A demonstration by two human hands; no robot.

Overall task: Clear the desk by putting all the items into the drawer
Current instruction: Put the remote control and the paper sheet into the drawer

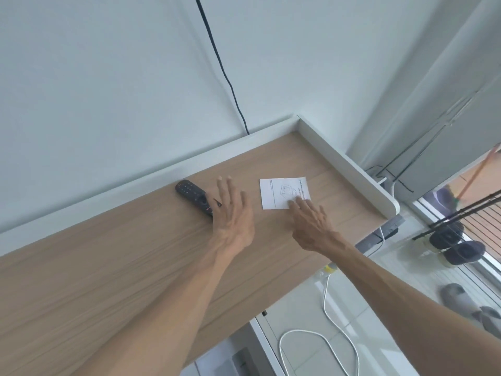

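A black remote control (189, 193) lies on the wooden desk (130, 256) near its back rail. My left hand (231, 215) hovers just right of the remote with fingers spread, covering its near end, and holds nothing. A white printed leaflet (279, 191) lies flat further right. My right hand (311, 223) reaches to it with fingers extended, fingertips resting on the leaflet's near right corner. No drawer shows in this view.
A white raised rail (344, 164) borders the desk's back and right side. A black cable (219, 63) runs down the wall behind the desk. Below the desk's front edge lie a white cable (328, 321), a white cabinet top (260, 337) and shoes (461, 251) on the floor.
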